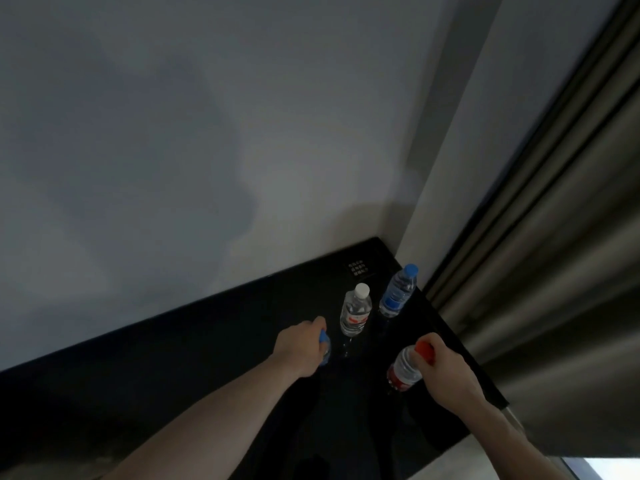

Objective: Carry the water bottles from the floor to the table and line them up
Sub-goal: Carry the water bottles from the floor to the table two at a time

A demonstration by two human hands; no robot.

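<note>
Two clear water bottles stand upright on the black table: a white-capped bottle with a red label, and a blue-capped bottle with a blue label near the right corner. My left hand grips the top of another blue-capped bottle, mostly hidden behind the hand, just left of the white-capped one. My right hand grips the red cap of a red-labelled bottle over the table's right side.
A pale wall runs along the table's far edge and meets a second wall at the corner. Grey curtains hang close beside the table's right edge. A small dark card with white print lies near the corner.
</note>
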